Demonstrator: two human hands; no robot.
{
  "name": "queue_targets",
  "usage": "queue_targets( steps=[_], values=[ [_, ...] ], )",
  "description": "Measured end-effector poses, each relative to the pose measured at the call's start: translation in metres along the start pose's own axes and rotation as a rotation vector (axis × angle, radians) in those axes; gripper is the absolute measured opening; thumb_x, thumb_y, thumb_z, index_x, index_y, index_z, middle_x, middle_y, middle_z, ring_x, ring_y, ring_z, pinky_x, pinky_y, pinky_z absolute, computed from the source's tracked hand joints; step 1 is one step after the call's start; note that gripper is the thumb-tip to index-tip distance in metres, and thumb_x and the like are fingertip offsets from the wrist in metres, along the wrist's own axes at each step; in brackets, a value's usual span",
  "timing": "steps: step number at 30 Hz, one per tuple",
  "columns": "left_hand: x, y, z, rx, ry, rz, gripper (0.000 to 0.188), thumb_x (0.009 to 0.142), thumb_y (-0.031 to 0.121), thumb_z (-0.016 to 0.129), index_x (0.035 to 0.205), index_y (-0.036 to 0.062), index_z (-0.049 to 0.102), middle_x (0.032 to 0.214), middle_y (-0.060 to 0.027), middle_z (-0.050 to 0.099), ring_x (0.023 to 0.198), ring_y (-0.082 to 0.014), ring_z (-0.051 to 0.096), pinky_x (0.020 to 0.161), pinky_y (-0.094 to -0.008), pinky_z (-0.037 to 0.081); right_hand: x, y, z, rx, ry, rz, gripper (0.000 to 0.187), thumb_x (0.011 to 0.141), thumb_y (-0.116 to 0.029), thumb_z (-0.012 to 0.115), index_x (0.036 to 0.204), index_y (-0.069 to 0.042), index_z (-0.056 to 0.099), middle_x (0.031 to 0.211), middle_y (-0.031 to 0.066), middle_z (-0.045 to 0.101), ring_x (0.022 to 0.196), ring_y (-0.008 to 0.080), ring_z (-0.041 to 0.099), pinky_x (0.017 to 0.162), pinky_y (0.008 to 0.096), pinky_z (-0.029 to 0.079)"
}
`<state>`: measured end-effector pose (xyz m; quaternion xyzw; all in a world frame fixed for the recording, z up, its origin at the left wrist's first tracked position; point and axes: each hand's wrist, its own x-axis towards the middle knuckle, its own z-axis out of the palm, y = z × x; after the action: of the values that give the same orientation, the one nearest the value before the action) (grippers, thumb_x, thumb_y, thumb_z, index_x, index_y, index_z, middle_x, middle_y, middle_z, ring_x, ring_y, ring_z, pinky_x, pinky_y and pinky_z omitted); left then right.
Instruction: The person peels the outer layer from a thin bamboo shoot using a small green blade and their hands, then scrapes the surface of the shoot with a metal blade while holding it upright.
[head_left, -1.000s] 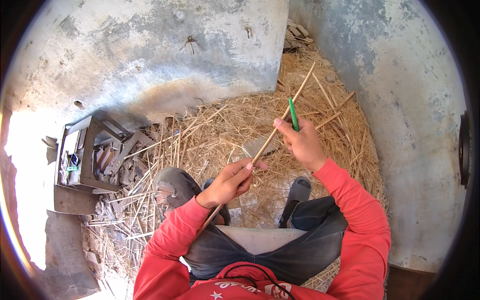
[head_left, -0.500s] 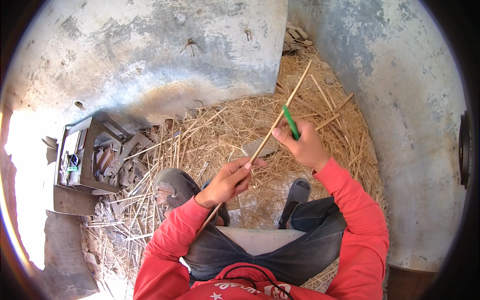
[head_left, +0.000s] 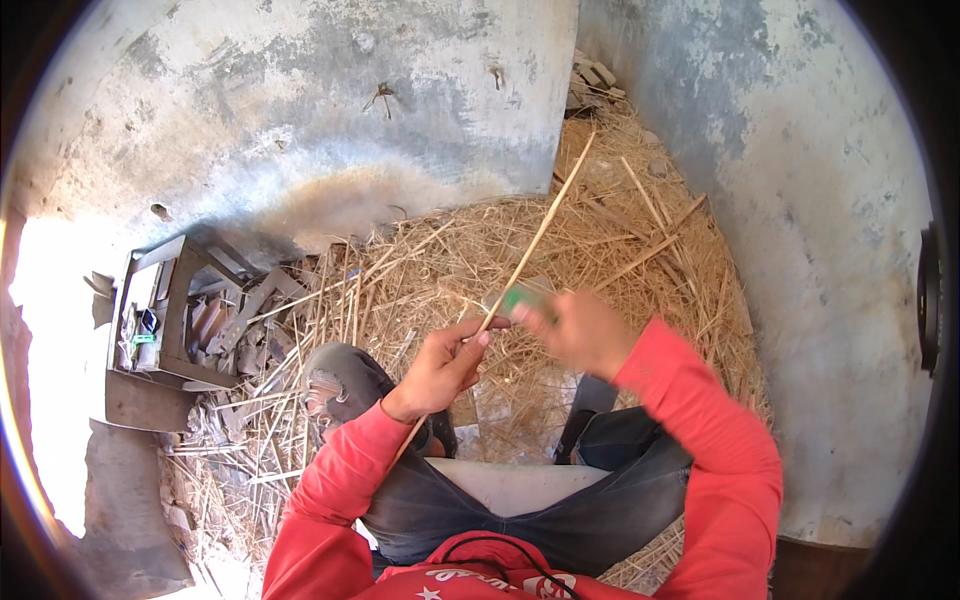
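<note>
A long, thin wooden stick (head_left: 548,222) slants from over my left forearm up and away to the right. My left hand (head_left: 438,368) is closed round its lower half, with thumb and fingers pinching it. My right hand (head_left: 588,335), smeared by motion, is closed on a slim green tool (head_left: 517,298) whose exact kind I cannot make out. The tool's end is at the stick, just beyond my left fingers. Whether it touches the stick is hard to tell through the blur.
Straw and loose sticks (head_left: 440,250) cover the floor around my legs. A wooden box-like stand (head_left: 180,350) with small items and scraps is at the left. Weathered walls (head_left: 400,130) rise ahead and at the right. Below me is a pale seat edge (head_left: 520,484).
My right hand and the green tool have moved down along the stick, toward my left hand. The stick's far end has shifted a little left and down.
</note>
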<state>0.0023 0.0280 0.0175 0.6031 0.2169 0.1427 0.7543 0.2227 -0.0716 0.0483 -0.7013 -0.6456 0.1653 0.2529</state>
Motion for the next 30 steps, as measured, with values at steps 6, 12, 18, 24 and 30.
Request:
queue_targets(
  steps=[6, 12, 18, 24, 30],
  values=[
    [-0.005, -0.001, -0.002, 0.079, -0.033, -0.010, 0.034, 0.110, 0.020, 0.048, 0.136, 0.0002, 0.057, 0.061, 0.0089, 0.035, 0.048, -0.0020, 0.032, 0.045, -0.0230, 0.028, 0.036, 0.056, -0.028, -0.077, 0.136, 0.269, 0.078, 0.102, -0.068, 0.036, 0.084, -0.001, 0.071, 0.047, 0.0083, 0.043, 0.041, 0.0225, 0.045, 0.045, 0.0445, 0.039],
    [-0.007, 0.007, -0.002, 0.087, -0.055, -0.007, 0.035, 0.110, 0.024, 0.046, 0.135, 0.0034, 0.059, 0.058, 0.0114, 0.034, 0.047, -0.0014, 0.032, 0.045, -0.0222, 0.026, 0.016, 0.073, -0.046, 0.063, 0.348, 0.213, 0.075, 0.104, -0.062, 0.042, 0.059, -0.002, 0.051, 0.050, 0.0018, 0.032, 0.047, 0.0160, 0.035, 0.049, 0.0390, 0.028],
    [-0.026, 0.073, -0.036, 0.384, 0.210, 0.165, 0.034, 0.109, 0.022, 0.049, 0.136, 0.0038, 0.059, 0.059, 0.0118, 0.036, 0.047, -0.0011, 0.034, 0.045, -0.0227, 0.024, 0.017, 0.031, -0.044, 0.250, 0.410, 0.091, 0.073, 0.101, -0.063, 0.046, 0.061, -0.003, 0.053, 0.050, 0.0053, 0.038, 0.048, 0.0183, 0.038, 0.049, 0.0405, 0.030],
    [-0.030, 0.166, -0.081, 1.135, 0.813, 0.700, 0.036, 0.106, 0.018, 0.052, 0.138, 0.0057, 0.062, 0.061, 0.0030, 0.052, 0.054, -0.0023, 0.041, 0.049, -0.0222, 0.034, 0.011, -0.007, -0.040, 0.343, 0.304, -0.038, 0.064, 0.101, -0.058, 0.050, 0.073, -0.002, 0.060, 0.056, 0.0051, 0.046, 0.050, 0.0185, 0.041, 0.051, 0.0386, 0.033],
    [-0.020, 0.148, -0.035, 0.868, 0.293, 0.409, 0.037, 0.106, 0.022, 0.054, 0.138, 0.0063, 0.061, 0.056, 0.0051, 0.044, 0.048, -0.0061, 0.036, 0.045, -0.0297, 0.031, 0.005, -0.043, -0.054, 0.343, 0.394, -0.079, 0.061, 0.101, -0.056, 0.051, 0.078, -0.001, 0.065, 0.057, 0.0082, 0.050, 0.050, 0.0224, 0.046, 0.052, 0.0401, 0.037]
  ],
)
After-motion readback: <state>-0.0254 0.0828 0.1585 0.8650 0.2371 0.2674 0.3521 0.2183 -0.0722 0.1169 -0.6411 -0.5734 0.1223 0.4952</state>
